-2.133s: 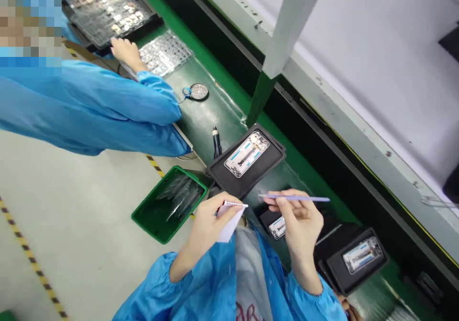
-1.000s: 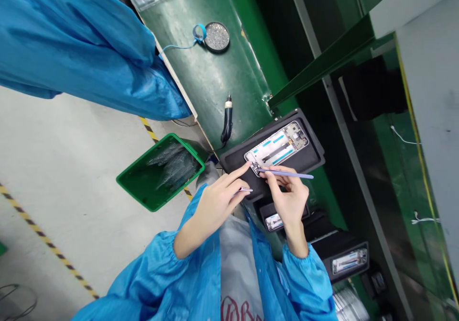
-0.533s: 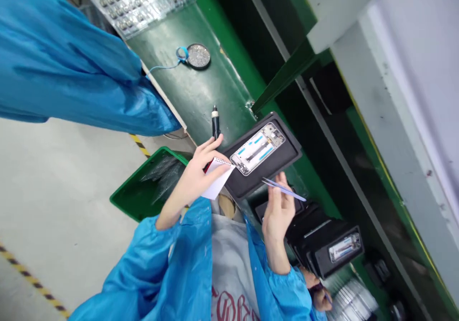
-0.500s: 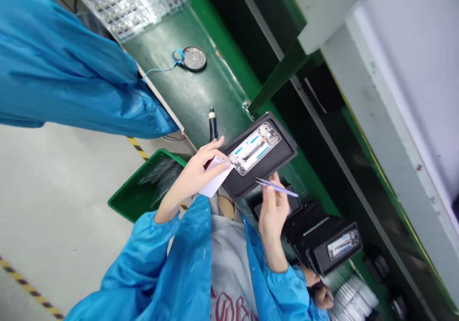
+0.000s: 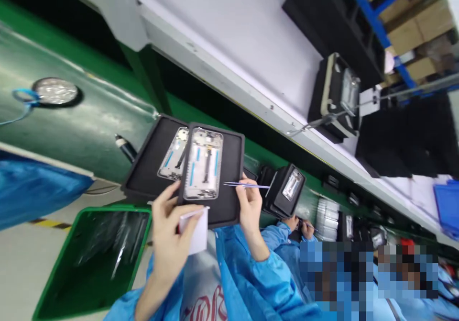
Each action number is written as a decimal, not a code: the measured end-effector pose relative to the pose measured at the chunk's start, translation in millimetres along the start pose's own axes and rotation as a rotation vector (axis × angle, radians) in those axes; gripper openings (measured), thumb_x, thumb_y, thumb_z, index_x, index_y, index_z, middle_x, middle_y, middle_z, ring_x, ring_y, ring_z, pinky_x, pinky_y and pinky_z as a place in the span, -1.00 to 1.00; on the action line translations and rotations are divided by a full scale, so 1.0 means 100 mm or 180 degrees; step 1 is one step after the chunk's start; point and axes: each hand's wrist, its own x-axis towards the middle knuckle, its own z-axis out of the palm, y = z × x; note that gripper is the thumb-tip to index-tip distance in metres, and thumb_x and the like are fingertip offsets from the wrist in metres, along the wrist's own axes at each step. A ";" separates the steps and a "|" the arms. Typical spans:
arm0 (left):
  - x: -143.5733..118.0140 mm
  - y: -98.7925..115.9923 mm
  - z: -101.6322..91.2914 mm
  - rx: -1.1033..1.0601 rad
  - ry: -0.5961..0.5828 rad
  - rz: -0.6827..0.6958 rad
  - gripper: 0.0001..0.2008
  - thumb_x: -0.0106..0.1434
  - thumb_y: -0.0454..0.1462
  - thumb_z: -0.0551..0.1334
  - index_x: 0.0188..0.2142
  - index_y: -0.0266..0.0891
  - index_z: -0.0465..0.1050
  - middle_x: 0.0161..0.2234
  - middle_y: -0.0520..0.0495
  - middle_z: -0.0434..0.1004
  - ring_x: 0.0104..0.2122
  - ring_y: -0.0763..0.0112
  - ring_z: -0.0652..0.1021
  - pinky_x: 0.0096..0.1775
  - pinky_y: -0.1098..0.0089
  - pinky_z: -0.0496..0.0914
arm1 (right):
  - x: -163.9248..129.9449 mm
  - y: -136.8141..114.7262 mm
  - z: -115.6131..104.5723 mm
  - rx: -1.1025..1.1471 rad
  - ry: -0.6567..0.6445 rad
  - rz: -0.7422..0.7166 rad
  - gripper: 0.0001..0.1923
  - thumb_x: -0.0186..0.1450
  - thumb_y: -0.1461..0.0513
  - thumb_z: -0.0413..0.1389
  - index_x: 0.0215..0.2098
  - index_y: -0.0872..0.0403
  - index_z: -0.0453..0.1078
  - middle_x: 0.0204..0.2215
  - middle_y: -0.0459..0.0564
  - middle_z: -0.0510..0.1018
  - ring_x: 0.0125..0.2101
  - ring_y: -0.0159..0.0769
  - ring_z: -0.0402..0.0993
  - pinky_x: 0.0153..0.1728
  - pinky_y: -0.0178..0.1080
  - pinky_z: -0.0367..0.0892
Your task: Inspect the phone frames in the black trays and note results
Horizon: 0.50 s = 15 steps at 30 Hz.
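Note:
A black tray (image 5: 231,168) is held up between both hands, tilted toward me. On its left part lies an opened phone frame (image 5: 204,165) with blue strips and a dark flex cable. My left hand (image 5: 170,230) is closed on the tray's lower left edge and on a small white pad of sheets (image 5: 198,232). My right hand (image 5: 251,204) grips the tray's right edge and also holds purple tweezers (image 5: 254,185), their tips over the tray. Behind it, a second black tray (image 5: 143,172) rests on the bench with another phone frame (image 5: 174,154), partly covered.
A green bin (image 5: 81,211) with clear plastic stands at lower left. On the green bench (image 5: 103,134) are a dark pen-shaped tool (image 5: 125,147) and a round dish (image 5: 57,92). Stacked black trays (image 5: 283,199) stand to the right, near a co-worker's hands (image 5: 299,225). A shelf (image 5: 244,91) overhangs the bench.
My view has turned to the right. A black tray with a phone frame is now in both hands, in front of the one on the bench. The pad and tweezers are still held.

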 end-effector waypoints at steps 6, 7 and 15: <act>-0.29 0.33 1.57 -0.1210 -0.1608 -0.0163 -0.85 0.48 -0.36 0.38 -0.15 -0.09 0.75 0.48 -0.22 0.37 0.45 -0.11 0.46 0.41 -0.11 0.46 | 0.35 0.26 -1.62 -0.0115 0.1398 -0.0029 -0.46 0.23 -0.22 0.45 -0.18 0.02 0.56 -0.25 -0.09 0.70 -0.21 -0.21 0.65 -0.07 -0.14 0.57; -0.31 0.39 1.81 -0.1267 -0.1811 -0.0137 -0.86 0.45 -0.36 0.42 -0.15 -0.08 0.76 0.47 -0.23 0.39 0.43 -0.10 0.50 0.40 -0.08 0.48 | 0.39 0.29 -1.85 -0.0132 0.1588 -0.0032 -0.50 0.30 -0.19 0.44 -0.16 0.04 0.55 -0.23 -0.09 0.69 -0.21 -0.22 0.64 -0.06 -0.12 0.58; -0.40 0.67 2.94 -0.1436 -0.2776 -0.0348 -0.87 0.29 -0.41 0.56 -0.29 -0.17 0.72 0.43 -0.30 0.51 0.46 -0.08 0.49 0.43 0.00 0.43 | 0.73 0.57 -2.70 -0.0252 0.1942 0.0089 -0.64 0.57 0.01 0.30 0.14 0.09 0.56 0.04 0.06 0.69 -0.08 -0.17 0.70 -0.03 -0.03 0.67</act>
